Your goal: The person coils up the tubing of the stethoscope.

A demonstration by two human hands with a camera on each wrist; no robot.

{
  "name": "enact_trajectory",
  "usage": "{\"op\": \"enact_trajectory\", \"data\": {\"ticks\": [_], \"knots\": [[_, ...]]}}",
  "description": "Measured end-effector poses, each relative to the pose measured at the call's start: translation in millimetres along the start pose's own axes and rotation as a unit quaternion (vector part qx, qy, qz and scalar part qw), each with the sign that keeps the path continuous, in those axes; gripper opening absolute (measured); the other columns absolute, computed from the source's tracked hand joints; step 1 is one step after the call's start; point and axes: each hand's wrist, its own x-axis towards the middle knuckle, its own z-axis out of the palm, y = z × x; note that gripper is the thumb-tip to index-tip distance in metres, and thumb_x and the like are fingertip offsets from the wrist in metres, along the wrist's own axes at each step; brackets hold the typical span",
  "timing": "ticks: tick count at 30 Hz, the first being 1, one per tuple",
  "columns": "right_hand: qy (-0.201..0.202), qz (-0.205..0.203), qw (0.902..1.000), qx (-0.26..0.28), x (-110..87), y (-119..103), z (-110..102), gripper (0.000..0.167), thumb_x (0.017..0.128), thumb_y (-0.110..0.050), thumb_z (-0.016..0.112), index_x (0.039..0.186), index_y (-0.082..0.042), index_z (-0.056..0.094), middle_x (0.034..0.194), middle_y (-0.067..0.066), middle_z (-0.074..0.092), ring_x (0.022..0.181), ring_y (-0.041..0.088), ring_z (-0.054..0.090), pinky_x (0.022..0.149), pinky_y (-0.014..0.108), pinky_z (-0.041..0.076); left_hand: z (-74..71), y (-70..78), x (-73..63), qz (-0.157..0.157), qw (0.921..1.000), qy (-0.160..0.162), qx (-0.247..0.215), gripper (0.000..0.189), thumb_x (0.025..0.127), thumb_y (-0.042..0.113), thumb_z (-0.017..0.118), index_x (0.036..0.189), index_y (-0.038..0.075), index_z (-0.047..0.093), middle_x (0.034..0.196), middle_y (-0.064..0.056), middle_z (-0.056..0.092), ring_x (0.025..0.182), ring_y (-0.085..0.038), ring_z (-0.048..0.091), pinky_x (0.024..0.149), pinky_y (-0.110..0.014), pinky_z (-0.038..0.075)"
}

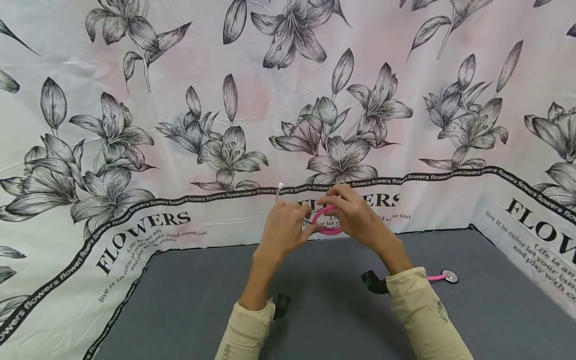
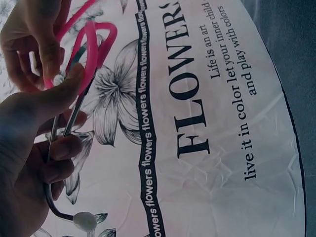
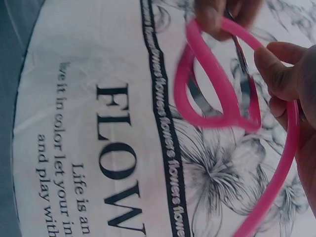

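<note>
A stethoscope with pink tubing is held up in front of the backdrop, its tubing bent into a loop between both hands. My left hand grips the metal ear tubes, with the thumb pressing the pink loop. One white ear tip sticks out past the left fingers. My right hand pinches the pink tubing between thumb and fingers, close to the left hand. In the head view, the round chest piece shows beyond the right sleeve on a short visible length of tubing; the tubing between is hidden behind the forearm.
A grey tabletop lies below the hands. Behind it rises a white cloth backdrop with printed lilies and lettering, which also runs along both sides. Black wrist devices sit at the cuffs of the beige sleeves.
</note>
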Motion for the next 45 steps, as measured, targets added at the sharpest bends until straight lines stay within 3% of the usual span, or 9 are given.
{"op": "enact_trajectory", "data": {"ticks": [6, 12, 20, 24, 29, 34, 37, 41, 45], "knots": [[0.005, 0.012, 0.9994, 0.031, 2.3, 7.9, -10.6, 0.035, 0.071, 0.02, 0.083, 0.099, 0.003, 0.07, 0.096, 0.011, 0.067, 0.087, 0.021, 0.065, 0.072, 0.025, 0.058, -3.2, -3.4, 1.3, 0.03, 0.999, -0.012, -0.031, 0.042, 0.086, 0.057, 0.079, 0.103, 0.018, 0.077, 0.091, 0.007, 0.08, 0.081, -0.012, 0.072, 0.082, -0.03, 0.047], [0.021, 0.073, 0.9939, 0.08, -2.5, 14.8, -18.0, 0.033, 0.071, 0.016, 0.086, 0.096, 0.001, 0.07, 0.088, 0.008, 0.072, 0.076, 0.015, 0.069, 0.077, 0.008, 0.053, -8.7, -6.9, 0.6, 0.054, 0.9939, -0.004, -0.096, 0.043, 0.085, 0.056, 0.079, 0.102, 0.017, 0.077, 0.092, 0.006, 0.081, 0.082, -0.012, 0.07, 0.083, -0.032, 0.045], [0.002, 0.166, 0.9661, 0.197, -13.7, 24.1, -23.1, 0.025, 0.081, 0.016, 0.078, 0.098, -0.001, 0.076, 0.088, 0.014, 0.076, 0.074, -0.002, 0.068, 0.067, 0.014, 0.055, -8.8, -5.4, 2.3, 0.09, 0.9835, 0.033, -0.154, 0.042, 0.082, 0.051, 0.083, 0.102, 0.015, 0.075, 0.091, 0.005, 0.079, 0.084, -0.009, 0.071, 0.082, -0.032, 0.044], [-0.026, 0.209, 0.9518, 0.223, -15.2, 21.1, -24.6, 0.022, 0.085, 0.013, 0.076, 0.104, 0.002, 0.076, 0.093, 0.02, 0.076, 0.082, -0.005, 0.072, 0.073, 0.014, 0.058, -8.9, -4.9, 0.8, 0.068, 0.9807, 0.061, -0.173, 0.041, 0.082, 0.046, 0.085, 0.103, 0.012, 0.076, 0.085, 0.003, 0.075, 0.075, -0.01, 0.063, 0.081, -0.033, 0.041], [-0.058, 0.24, 0.9379, 0.243, -14.7, 18.0, -22.4, 0.022, 0.089, 0.006, 0.076, 0.111, 0.003, 0.075, 0.095, 0.021, 0.077, 0.081, -0.002, 0.072, 0.071, 0.018, 0.058, -11.2, -5.2, -0.2, 0.031, 0.9748, 0.093, -0.2, 0.039, 0.082, 0.043, 0.087, 0.102, 0.012, 0.074, 0.082, 0.001, 0.074, 0.069, -0.012, 0.053, 0.079, -0.034, 0.039], [-0.093, 0.228, 0.9277, 0.281, -13.1, 16.4, -14.5, 0.023, 0.096, 0.005, 0.069, 0.118, 0.008, 0.072, 0.103, 0.026, 0.077, 0.083, 0.0, 0.074, 0.074, 0.022, 0.06, -12.9, -6.2, -0.8, -0.01, 0.9656, 0.131, -0.225, 0.042, 0.081, 0.039, 0.088, 0.108, 0.01, 0.074, 0.093, -0.003, 0.08, 0.075, -0.015, 0.067, 0.078, -0.036, 0.037], [-0.114, 0.212, 0.9186, 0.314, -11.8, 14.1, -12.0, 0.024, 0.097, 0.009, 0.065, 0.12, 0.012, 0.069, 0.096, 0.027, 0.078, 0.078, 0.004, 0.076, 0.074, 0.025, 0.062, -12.4, -6.2, -0.3, -0.021, 0.9605, 0.145, -0.237, 0.043, 0.082, 0.037, 0.088, 0.11, 0.007, 0.075, 0.095, -0.006, 0.081, 0.077, -0.017, 0.07, 0.078, -0.037, 0.037], [-0.144, 0.211, 0.9014, 0.349, -8.9, 9.8, -12.1, 0.02, 0.099, 0.007, 0.063, 0.117, 0.012, 0.07, 0.086, 0.021, 0.078, 0.073, 0.012, 0.077, 0.072, 0.028, 0.062, -10.8, -5.9, 0.7, -0.039, 0.9555, 0.158, -0.246, 0.04, 0.083, 0.034, 0.088, 0.106, 0.005, 0.075, 0.089, -0.008, 0.08, 0.072, -0.021, 0.066, 0.079, -0.039, 0.037], [-0.157, 0.227, 0.8919, 0.358, -5.2, 5.4, -13.1, 0.014, 0.1, 0.003, 0.064, 0.109, 0.007, 0.074, 0.086, 0.017, 0.078, 0.072, 0.017, 0.077, 0.072, 0.03, 0.063, -10.2, -5.2, 0.9, -0.058, 0.953, 0.169, -0.245, 0.037, 0.082, 0.034, 0.088, 0.101, 0.005, 0.075, 0.082, -0.007, 0.076, 0.069, -0.021, 0.062, 0.078, -0.039, 0.037]]}}
